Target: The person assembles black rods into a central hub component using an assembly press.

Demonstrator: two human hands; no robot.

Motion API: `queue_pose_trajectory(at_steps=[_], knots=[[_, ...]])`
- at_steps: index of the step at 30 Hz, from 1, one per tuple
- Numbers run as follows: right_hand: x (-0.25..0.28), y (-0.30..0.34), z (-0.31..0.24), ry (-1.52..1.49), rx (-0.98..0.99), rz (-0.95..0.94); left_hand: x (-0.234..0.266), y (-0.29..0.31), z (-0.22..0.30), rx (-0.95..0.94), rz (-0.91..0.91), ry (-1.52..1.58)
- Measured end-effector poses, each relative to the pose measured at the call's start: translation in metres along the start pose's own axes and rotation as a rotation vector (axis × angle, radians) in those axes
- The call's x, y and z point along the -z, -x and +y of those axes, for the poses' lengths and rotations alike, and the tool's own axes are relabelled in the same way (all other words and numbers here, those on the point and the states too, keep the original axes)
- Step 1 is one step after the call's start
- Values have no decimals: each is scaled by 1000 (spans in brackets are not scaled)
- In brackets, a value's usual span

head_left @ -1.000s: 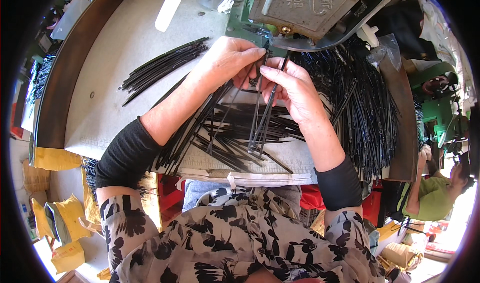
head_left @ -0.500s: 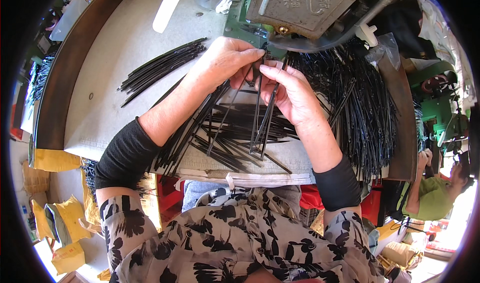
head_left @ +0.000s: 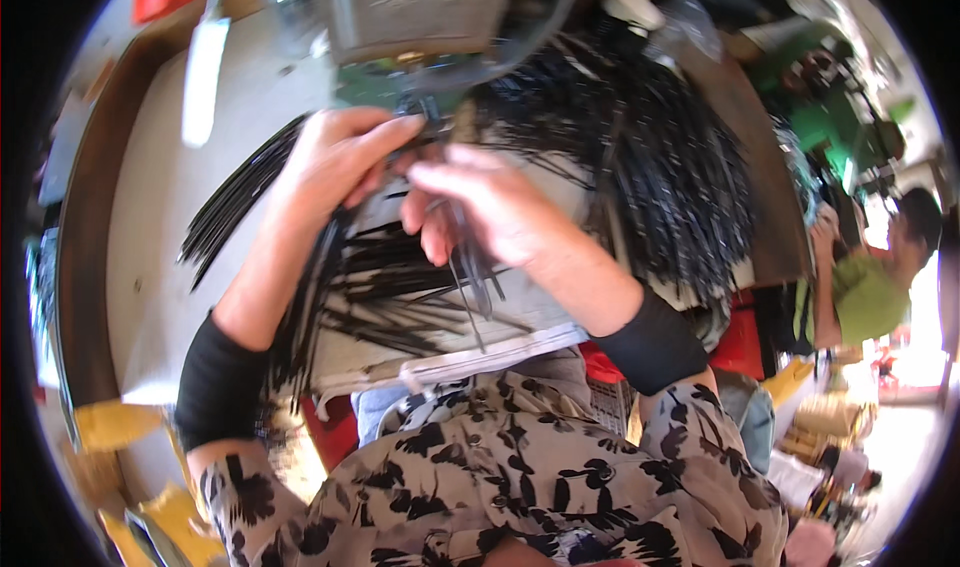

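At the front of the machine (head_left: 415, 27), my left hand (head_left: 340, 159) is closed, thumb and finger pinched at the upper end of a thin black rod. My right hand (head_left: 485, 205) is just beside it, its fingers curled around several thin black rods (head_left: 470, 277) that look like jointed umbrella ribs and hang down toward me. Both the hand and these rods are smeared by motion. Under my hands, more black rods (head_left: 385, 332) lie loosely crossed on the pale tabletop (head_left: 150, 297). The exact contact at the machine is blurred.
A large heap of black rods (head_left: 660, 167) fills the right side. Another bundle (head_left: 240, 197) lies left of my left forearm. A raised brown rim (head_left: 85, 227) borders the table. A white strip (head_left: 205, 82) hangs at the upper left. A person in green (head_left: 860, 297) sits far right.
The view has shifted, so the machine and table appear farther left and the scene is blurred. My right hand's rods have swung and bunched together; both hands stay by the machine.
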State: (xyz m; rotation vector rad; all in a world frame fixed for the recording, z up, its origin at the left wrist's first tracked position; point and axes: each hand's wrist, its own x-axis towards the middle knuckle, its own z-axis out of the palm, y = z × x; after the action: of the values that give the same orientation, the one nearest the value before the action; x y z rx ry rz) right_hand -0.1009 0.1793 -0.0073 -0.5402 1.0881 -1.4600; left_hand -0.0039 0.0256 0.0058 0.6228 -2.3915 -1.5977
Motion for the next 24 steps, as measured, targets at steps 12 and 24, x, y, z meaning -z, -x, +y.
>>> queue_pose_trajectory(at_steps=[12,24], knots=[[57,96,-67,1655,286,644,-3,3,-1,31,-244,17],[73,80,-53,2056,555,677,-31,7,-16,-538,-27,-690]])
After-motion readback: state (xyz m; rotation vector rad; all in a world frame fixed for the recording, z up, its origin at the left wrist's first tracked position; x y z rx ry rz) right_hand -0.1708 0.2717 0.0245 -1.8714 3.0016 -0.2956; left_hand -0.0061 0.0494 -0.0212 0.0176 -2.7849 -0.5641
